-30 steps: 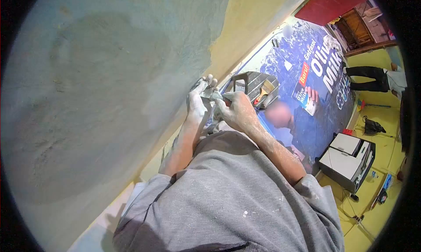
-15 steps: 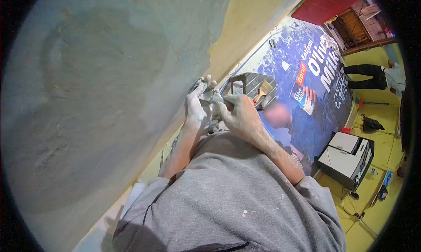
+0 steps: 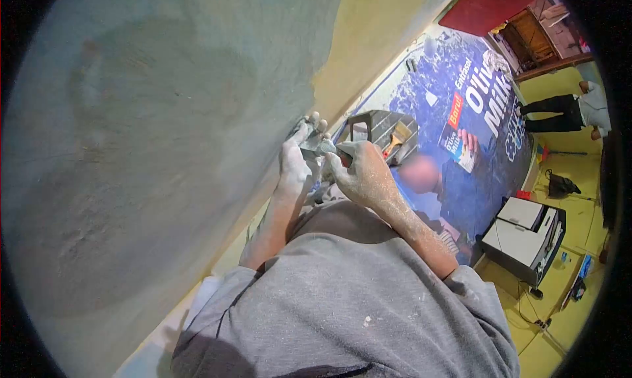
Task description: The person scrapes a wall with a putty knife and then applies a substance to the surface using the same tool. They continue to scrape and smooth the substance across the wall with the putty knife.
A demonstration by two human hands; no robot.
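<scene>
A broad grey-green skim of plaster covers the upper stretch of wall on the left, smooth and mottled as if damp, so a large part of the coating looks done; the yellow painted band of the same wall to its right is still bare, and that seems to be what is left. Just below the edge where grey meets yellow, the plaster-dusted left hand is held close against the wall, its fingers curled around a small metal plate loaded with grey plaster. Touching it from the right, the right hand is closed around the handle of a narrow putty knife, whose blade lies on the plate, seemingly gathering or cleaning off material between passes. Beyond the hands a grey plastic stool carries a wooden-handled brush. Further right, a blue printed banner is spread over the floor, with a white boxy case on the yellow floor beside it, and another person well apart at the far edge.
</scene>
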